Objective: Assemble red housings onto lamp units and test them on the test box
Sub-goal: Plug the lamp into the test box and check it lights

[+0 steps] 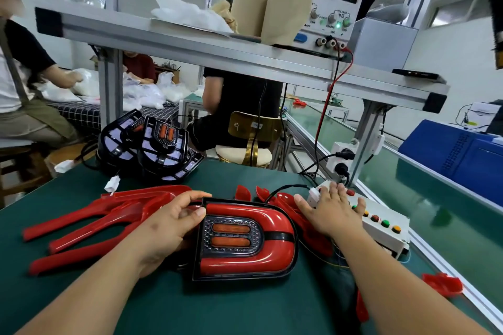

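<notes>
Loose red housings (89, 223) lie fanned on the green mat (190, 307), at nine o'clock from the assembled lamp (245, 239) lying flat mid-table. The left hand (174, 223) clasps the lamp's left edge. At two o'clock from it, the right hand (332, 209) rests flat on the test box (381, 226), fingers spread, grasping nothing.
</notes>
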`<state>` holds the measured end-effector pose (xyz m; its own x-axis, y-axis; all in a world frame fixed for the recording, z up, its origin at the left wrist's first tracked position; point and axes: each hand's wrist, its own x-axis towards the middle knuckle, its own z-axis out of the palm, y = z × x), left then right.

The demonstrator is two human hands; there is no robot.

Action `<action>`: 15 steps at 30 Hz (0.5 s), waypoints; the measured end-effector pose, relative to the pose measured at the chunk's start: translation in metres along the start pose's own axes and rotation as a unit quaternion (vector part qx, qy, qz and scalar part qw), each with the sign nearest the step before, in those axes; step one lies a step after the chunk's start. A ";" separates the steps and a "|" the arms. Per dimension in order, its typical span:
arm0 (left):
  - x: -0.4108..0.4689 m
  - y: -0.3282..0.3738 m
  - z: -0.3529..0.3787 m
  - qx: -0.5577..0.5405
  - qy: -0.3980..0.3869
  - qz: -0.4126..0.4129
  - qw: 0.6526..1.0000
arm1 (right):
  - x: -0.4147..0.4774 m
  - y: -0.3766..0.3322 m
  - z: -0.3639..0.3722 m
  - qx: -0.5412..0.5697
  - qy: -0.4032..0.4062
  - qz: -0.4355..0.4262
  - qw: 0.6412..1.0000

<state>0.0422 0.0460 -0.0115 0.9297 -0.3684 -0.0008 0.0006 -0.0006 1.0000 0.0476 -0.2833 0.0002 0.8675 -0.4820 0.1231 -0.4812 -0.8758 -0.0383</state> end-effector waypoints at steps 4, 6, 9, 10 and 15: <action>0.001 -0.001 -0.001 0.024 0.007 -0.003 1.000 | 0.003 0.001 0.000 -0.028 0.025 -0.015 0.999; 0.001 -0.001 -0.001 0.026 0.010 -0.007 1.000 | 0.005 0.002 -0.003 -0.050 0.034 -0.030 0.998; 0.002 -0.001 -0.001 0.021 0.009 -0.009 1.000 | 0.006 0.002 -0.008 -0.075 0.034 -0.046 0.995; 0.002 -0.001 -0.002 0.020 0.008 -0.009 1.000 | 0.005 0.002 -0.008 -0.078 0.034 -0.048 0.995; 0.004 -0.002 -0.002 0.017 0.005 -0.013 1.000 | 0.004 0.000 -0.008 -0.085 0.035 -0.047 0.995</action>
<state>0.0462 0.0463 -0.0138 0.9331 -0.3587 -0.0271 0.0129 -0.0419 0.9990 0.0501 -0.2854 0.0091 0.9017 -0.3901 0.1866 -0.4180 -0.8969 0.1444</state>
